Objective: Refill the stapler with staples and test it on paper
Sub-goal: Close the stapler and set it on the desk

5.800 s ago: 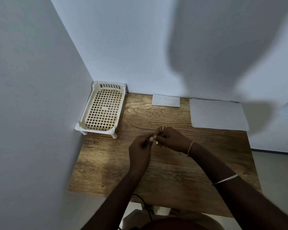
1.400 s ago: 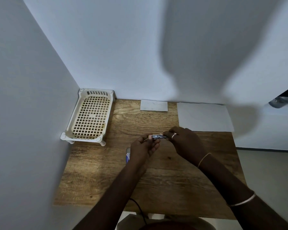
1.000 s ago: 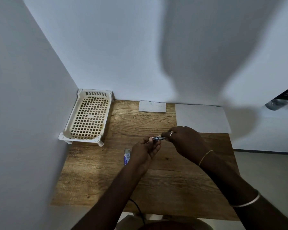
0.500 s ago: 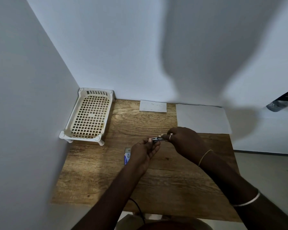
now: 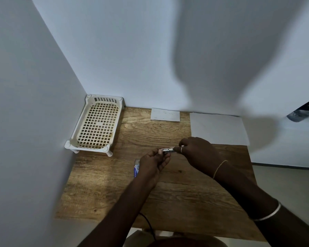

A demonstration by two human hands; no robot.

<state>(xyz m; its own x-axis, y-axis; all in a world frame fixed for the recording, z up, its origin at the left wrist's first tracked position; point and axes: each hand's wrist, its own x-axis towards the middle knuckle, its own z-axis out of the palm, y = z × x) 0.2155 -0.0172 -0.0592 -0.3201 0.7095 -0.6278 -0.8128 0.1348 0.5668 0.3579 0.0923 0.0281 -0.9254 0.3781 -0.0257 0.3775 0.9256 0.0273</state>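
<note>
A small metal stapler point(image 5: 167, 150) is held in the air between the two hands, above the middle of the wooden tabletop point(image 5: 177, 193) and lying roughly level. The left hand point(image 5: 152, 164) pinches its left end between thumb and fingertips, palm turned up, while the right hand point(image 5: 197, 153) closes its fingertips on the right end from the other side, a ring showing on one finger. The hands are thus close together with only the short body of the stapler between them; whether its tray is open cannot be told at this size. Just left of the left hand, partly hidden behind it, a small blue-and-white staple box point(image 5: 136, 168) lies flat on the tabletop. A large white sheet of paper point(image 5: 218, 129) lies in the far right corner, its near edge just beyond the right hand, and a smaller white slip point(image 5: 165, 114) rests against the far edge near the middle. A cream plastic mesh tray point(image 5: 96, 125) on short legs stands in the far left corner, well apart from the hands.
</note>
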